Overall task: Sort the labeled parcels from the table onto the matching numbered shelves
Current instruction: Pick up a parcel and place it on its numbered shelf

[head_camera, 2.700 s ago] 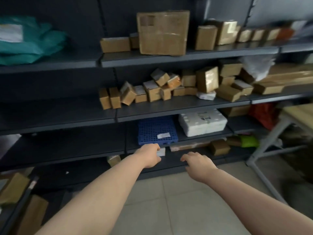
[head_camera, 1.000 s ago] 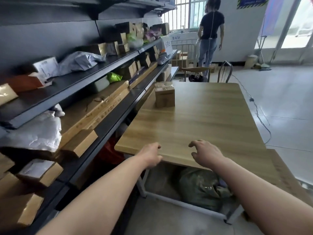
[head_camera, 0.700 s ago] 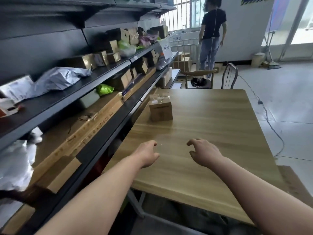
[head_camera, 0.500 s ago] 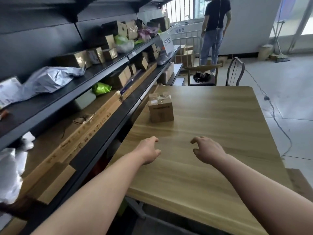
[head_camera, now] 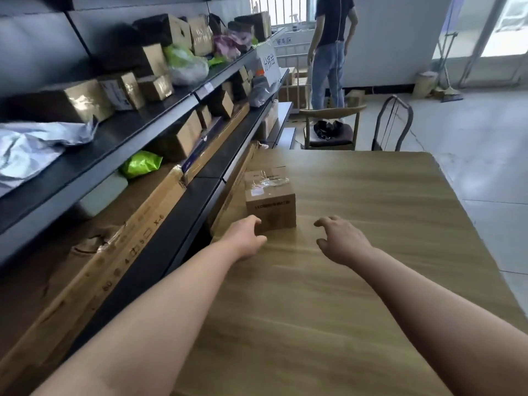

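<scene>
left hand (head_camera: 245, 238) has come up to the near corner of the box (head_camera: 270, 201), fingers loosely curled, holding nothing; right hand (head_camera: 341, 241) is spread open just beside it. the box sits on the table (head_camera: 371, 281), next to the shelves (head_camera: 123, 135). pickup looks imminent.

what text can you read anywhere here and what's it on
"分拣台": white sign on the shelving.
"X-6": long flat carton; its other marks are blurred.
"车区", first character unclear: small far sign.
parcel on the table: front print and top label too blurred to read.
</scene>
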The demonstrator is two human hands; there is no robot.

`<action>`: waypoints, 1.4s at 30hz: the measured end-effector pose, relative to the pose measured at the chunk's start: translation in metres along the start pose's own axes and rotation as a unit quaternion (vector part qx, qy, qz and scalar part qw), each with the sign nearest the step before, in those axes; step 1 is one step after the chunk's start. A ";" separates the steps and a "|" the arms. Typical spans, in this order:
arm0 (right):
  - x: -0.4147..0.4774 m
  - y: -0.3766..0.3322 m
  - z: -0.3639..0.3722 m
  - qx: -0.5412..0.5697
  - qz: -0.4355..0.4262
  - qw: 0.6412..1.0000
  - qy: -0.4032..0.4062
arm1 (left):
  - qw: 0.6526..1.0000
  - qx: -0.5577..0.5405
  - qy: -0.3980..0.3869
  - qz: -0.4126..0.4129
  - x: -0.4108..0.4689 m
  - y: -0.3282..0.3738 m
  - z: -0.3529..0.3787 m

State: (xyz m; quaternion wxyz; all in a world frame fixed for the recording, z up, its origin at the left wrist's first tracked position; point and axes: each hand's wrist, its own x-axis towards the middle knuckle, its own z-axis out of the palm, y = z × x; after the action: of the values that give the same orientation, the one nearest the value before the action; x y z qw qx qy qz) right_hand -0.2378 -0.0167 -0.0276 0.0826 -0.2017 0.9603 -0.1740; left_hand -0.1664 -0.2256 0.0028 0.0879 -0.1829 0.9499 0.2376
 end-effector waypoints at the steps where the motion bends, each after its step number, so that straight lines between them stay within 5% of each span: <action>1: 0.015 -0.007 0.002 0.001 0.003 1.000 -0.001 | 1.000 -0.007 -0.004 -0.001 0.015 -0.005 -0.004; 14: 0.175 -0.061 0.030 0.043 0.057 0.997 0.010 | 0.993 -0.115 0.032 -0.019 0.182 -0.031 -0.015; 19: 0.201 -0.058 0.053 0.102 0.095 0.990 -0.012 | 0.993 -0.107 -0.028 -0.034 0.201 -0.039 0.003; 28: 0.183 -0.041 0.056 0.078 0.105 0.991 0.007 | 0.994 -0.103 -0.007 -0.044 0.178 -0.044 0.020; 42: 0.021 0.020 0.052 0.116 0.076 0.990 -0.023 | 0.984 -0.149 0.006 -0.102 0.015 0.010 0.080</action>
State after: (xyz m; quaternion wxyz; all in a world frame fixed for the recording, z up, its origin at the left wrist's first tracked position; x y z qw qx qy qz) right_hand -0.2519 -0.0244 -0.0850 0.1406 -0.1208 0.9441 -0.2727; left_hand -0.1778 -0.1840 -0.0666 0.0784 -0.2915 0.8808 0.3649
